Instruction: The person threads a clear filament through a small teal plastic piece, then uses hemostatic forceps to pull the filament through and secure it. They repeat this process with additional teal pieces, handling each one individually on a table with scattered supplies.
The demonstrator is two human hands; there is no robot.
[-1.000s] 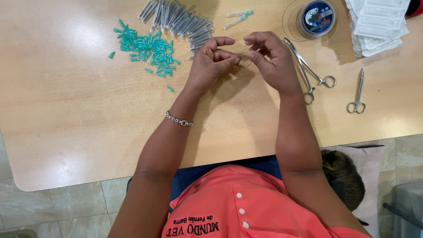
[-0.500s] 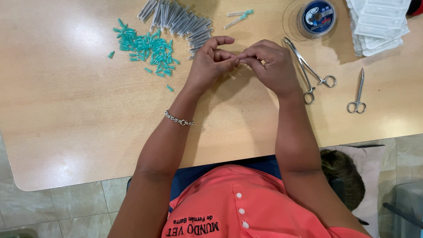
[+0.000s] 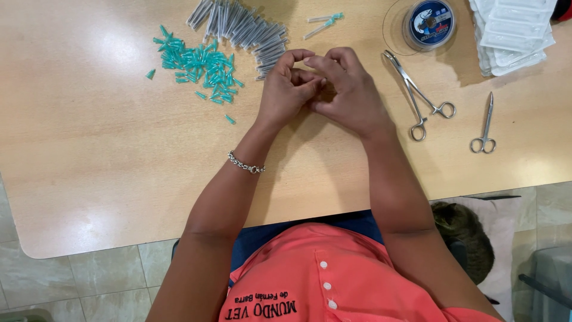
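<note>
**Desk:** What do the hands look like from where you sit?

**Operator:** Seen from above, I have both forearms reaching up over a pale wooden table (image 3: 89, 149). The left hand (image 3: 286, 89) and the right hand (image 3: 348, 89) meet at the middle of the table, fingertips pressed together and knuckles raised. The fingers curl inward around a small gap. Whatever sits between the tips is too small for me to make out, so I cannot tell what they pinch, only that both hands are closed to a pinch against each other. A chain bracelet (image 3: 245, 163) circles the left wrist.

**Desk:** And around them?

**Operator:** Just left of the left hand I see a scatter of teal caps (image 3: 199, 62), and above it a heap of clear grey tubes (image 3: 241, 27), its lower edge near the left fingertips. Two loose pieces with teal tips (image 3: 325, 22) lie above the hands. To the right of the right hand lies a pair of steel forceps (image 3: 420, 95), near but not touching; small scissors (image 3: 485, 125) lie farther right. A round spool of line (image 3: 428, 24) sits at the top, beside a stack of clear plastic packets (image 3: 512, 30). At the lower right, below the table edge, I see a curled cat (image 3: 462, 229).
</note>
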